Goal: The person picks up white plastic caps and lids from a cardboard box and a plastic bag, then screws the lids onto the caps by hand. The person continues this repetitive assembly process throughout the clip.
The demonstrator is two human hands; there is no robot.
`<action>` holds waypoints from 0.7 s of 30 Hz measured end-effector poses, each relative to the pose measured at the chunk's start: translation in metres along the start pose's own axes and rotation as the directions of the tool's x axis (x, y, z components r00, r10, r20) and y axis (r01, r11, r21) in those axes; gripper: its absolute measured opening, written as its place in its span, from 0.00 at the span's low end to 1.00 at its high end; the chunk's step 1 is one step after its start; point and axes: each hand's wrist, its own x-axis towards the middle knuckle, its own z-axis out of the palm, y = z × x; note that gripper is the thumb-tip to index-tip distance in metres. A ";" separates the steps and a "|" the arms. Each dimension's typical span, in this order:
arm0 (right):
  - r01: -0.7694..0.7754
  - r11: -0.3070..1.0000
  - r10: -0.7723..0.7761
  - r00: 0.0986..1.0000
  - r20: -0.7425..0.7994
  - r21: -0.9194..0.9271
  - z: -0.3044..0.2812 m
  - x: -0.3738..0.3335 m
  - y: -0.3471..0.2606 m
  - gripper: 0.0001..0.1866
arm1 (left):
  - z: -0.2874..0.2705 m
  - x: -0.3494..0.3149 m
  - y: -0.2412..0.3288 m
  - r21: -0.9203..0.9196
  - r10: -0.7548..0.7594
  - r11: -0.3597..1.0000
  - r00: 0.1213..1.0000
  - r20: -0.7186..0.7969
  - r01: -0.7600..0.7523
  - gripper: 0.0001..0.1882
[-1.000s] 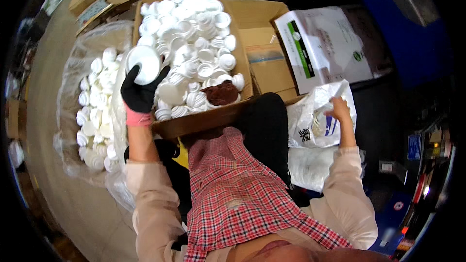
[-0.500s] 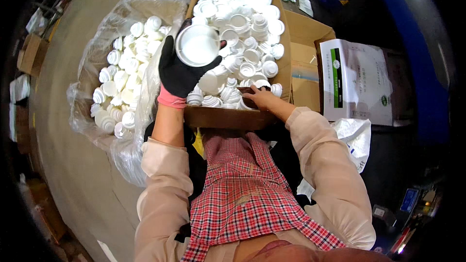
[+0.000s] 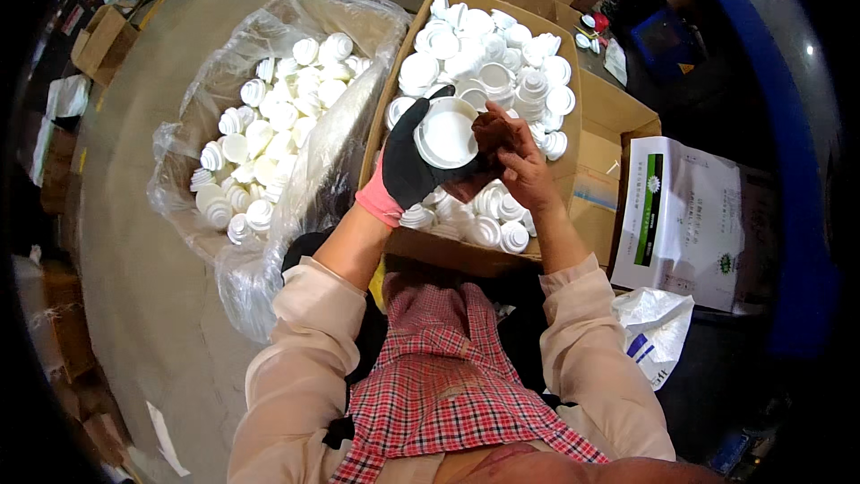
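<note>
While your left hand (image 3: 408,166), in a black glove with a pink cuff, grips a round white plastic cap (image 3: 446,133) by its rim, the cap's hollow side faces up toward you. It sits just above the near half of the cardboard box (image 3: 609,108), which is filled with more white caps (image 3: 502,63) of the same kind. Your right hand (image 3: 520,161), bare, meets the held cap at its right edge; the fingers (image 3: 503,133) curl around a small dark brown piece (image 3: 484,130), pinched against the cap's side. What that piece is cannot be told. Both forearms come up from the lower edge in pale sleeves, over a red checked apron. To the left of the box, touching its wall, stands a clear plastic bag (image 3: 224,81) lined into a second container and holding further white caps (image 3: 269,125). To the right lie a white printed carton (image 3: 690,215) and, nearer you, a white printed sack (image 3: 658,327).
</note>
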 end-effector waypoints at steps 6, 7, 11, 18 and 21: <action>0.248 0.744 -0.312 0.950 0.006 -0.621 -0.002 0.001 -0.018 0.19 | -0.004 0.007 -0.017 -0.322 -0.230 0.925 0.972 -0.045 0.204 0.33; 0.234 0.714 -0.267 0.962 0.052 -0.660 0.001 -0.003 -0.018 0.19 | -0.003 0.006 -0.022 -0.217 -0.146 0.967 0.988 -0.053 0.131 0.33; 0.422 0.457 -0.268 0.905 0.332 -0.783 0.029 -0.013 -0.013 0.18 | 0.013 0.002 -0.003 -0.097 -0.049 0.995 0.985 -0.166 0.033 0.33; 0.546 0.184 -0.346 0.814 0.466 -0.817 0.048 -0.025 -0.012 0.20 | 0.027 -0.013 -0.007 -0.804 -0.317 0.483 0.925 0.209 0.347 0.31; 0.531 0.212 -0.384 0.817 0.430 -0.820 0.050 -0.015 -0.019 0.22 | 0.037 -0.028 -0.017 -0.397 -0.164 0.899 0.982 0.093 0.188 0.34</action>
